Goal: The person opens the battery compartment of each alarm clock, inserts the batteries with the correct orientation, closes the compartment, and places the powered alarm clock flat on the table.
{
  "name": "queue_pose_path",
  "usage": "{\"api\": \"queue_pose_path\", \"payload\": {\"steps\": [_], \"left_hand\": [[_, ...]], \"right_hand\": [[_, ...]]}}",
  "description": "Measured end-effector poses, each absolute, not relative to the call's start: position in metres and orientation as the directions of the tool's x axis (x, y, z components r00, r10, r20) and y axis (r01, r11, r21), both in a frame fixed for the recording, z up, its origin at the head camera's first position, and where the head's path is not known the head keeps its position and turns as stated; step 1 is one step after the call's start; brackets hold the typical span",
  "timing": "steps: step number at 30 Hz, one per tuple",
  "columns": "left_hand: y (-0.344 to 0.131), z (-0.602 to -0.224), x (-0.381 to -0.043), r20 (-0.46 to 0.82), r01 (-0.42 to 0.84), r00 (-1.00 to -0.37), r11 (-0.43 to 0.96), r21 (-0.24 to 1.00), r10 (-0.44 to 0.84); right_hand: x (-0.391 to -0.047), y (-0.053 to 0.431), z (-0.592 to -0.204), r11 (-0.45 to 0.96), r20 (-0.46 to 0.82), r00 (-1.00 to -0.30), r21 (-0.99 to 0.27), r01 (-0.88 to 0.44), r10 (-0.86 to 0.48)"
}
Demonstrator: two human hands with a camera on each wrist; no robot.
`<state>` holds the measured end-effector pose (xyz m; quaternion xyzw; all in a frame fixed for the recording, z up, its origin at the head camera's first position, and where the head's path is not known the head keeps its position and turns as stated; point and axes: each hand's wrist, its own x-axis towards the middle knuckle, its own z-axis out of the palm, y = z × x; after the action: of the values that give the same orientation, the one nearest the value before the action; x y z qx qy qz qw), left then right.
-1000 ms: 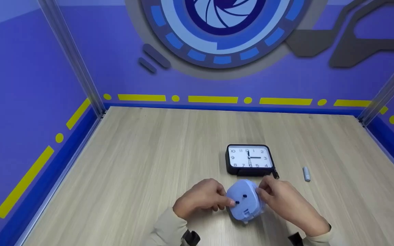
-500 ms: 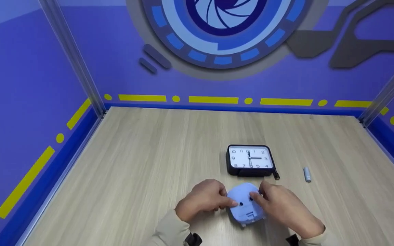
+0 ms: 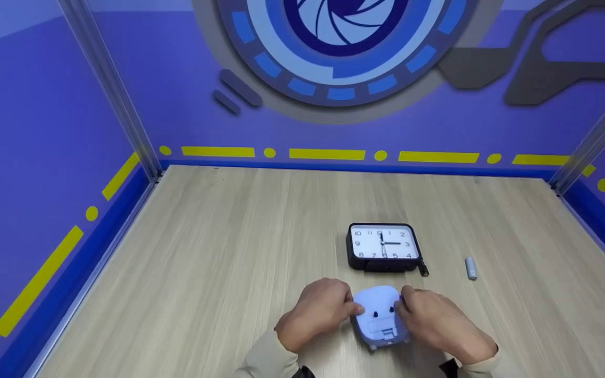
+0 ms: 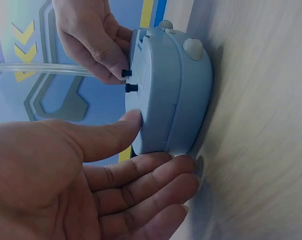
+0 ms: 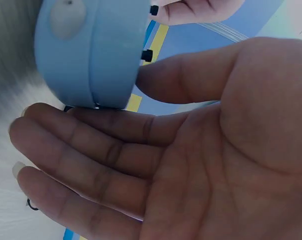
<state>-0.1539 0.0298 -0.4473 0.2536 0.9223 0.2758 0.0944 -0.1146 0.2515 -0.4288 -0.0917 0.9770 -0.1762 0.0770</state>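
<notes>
A small light blue alarm clock point(image 3: 373, 299) lies back side up on the table between my hands. Two black knobs point(image 4: 132, 88) stick out of its back, and a small latch shows near its lower edge in the head view. My left hand point(image 3: 319, 310) pinches its left side, thumb on the back and fingers along the rim. On the opposite side my right hand point(image 3: 439, 321) grips the rim in the same way. White round feet point(image 4: 193, 49) show on its side in the left wrist view. The clock's face is hidden.
Beyond the hands a black rectangular clock point(image 3: 384, 242) lies face up, with a small black piece point(image 3: 424, 269) by its lower right corner. A grey battery-like cylinder point(image 3: 471, 269) lies to the right. Blue panels point(image 3: 34, 173) border the wooden table point(image 3: 229, 226).
The light blue clock has turned and been lowered from a tilt to lie flatter, slightly nearer the person. The right thumb moved across its back to the right edge. Both hands still hold it.
</notes>
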Motion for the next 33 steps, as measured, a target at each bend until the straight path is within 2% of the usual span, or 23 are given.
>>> {"api": "queue_pose_path", "payload": {"steps": [9,17,28,33], "left_hand": [[0.032,-0.4417,-0.1495,-0.024,0.462,-0.833,0.719,0.519,0.553],[0.0328,-0.4429,-0.1504,-0.043,0.446,-0.836,0.723,0.527,0.547],[0.0321,-0.4457,-0.1539,-0.037,0.386,-0.869,0.722,0.575,0.494],[0.0315,-0.4463,-0.1543,-0.044,0.367,-0.884,0.747,0.554,0.466]], "right_hand": [[-0.1156,0.2539,-0.4317,0.919,-0.175,-0.962,-0.373,-0.13,-0.207],[-0.1161,0.2517,-0.4324,0.923,-0.226,-0.955,-0.374,-0.096,-0.191],[-0.1171,0.2516,-0.4359,0.931,-0.17,-0.961,-0.331,-0.152,-0.217],[-0.1184,0.2513,-0.4365,0.929,-0.194,-0.96,-0.35,-0.123,-0.2]]}}
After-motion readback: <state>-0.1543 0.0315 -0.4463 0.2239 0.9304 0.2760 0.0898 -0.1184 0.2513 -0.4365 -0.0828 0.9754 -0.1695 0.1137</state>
